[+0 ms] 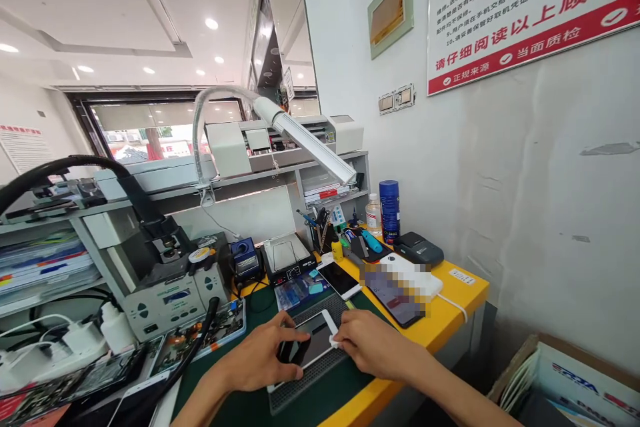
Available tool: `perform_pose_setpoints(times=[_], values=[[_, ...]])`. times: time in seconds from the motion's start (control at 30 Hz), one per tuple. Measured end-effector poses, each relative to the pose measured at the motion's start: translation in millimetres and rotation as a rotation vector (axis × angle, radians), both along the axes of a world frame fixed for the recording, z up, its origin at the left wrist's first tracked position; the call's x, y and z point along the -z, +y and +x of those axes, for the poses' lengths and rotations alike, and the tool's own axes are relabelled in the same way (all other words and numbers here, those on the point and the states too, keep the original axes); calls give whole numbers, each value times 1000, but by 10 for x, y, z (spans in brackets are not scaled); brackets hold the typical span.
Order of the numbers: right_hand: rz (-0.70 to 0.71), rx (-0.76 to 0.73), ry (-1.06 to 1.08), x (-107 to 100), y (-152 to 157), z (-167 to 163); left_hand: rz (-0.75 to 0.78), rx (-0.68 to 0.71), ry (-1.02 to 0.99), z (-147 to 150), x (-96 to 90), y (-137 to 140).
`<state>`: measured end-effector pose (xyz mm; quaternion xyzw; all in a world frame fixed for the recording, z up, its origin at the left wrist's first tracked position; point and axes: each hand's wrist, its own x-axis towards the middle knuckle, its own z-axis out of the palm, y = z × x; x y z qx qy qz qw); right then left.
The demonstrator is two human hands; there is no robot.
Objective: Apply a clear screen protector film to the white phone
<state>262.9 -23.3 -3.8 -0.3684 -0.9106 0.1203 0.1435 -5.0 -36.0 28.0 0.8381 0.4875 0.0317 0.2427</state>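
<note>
A white-framed smartphone [321, 328] with a dark, glossy screen lies on a grey textured pad [284, 401] on the green work mat. Across its left part reaches my left hand [263, 355], thumb at the near edge and fingers on the screen, steadying it. My right hand [373, 341] is closed in a pinch at the phone's right edge. Between those fingertips shows a small white piece [335, 341], perhaps a wipe; its kind is unclear. Just beyond the pad is another white phone [340, 279], face up.
A dark phone [395, 297] and white device [410, 273] lie at right. Behind stand a heating plate [287, 255], blue spray can [389, 210] and grey control station [175, 300]. Opened phones [187, 345] and a black hose [205, 333] occupy the left. A lamp [315, 147] hangs above.
</note>
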Motion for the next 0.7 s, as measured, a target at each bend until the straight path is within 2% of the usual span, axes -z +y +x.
perform_pose_setpoints(times=[0.4, 0.53, 0.7], values=[[115, -4, -157, 34, -139, -340, -19, 15, -106, -75, 81, 18], [121, -35, -155, 65, -191, -488, -33, 33, -130, -79, 82, 28], [150, -60, -91, 202, -254, -640, 7, 71, -161, -94, 85, 6]])
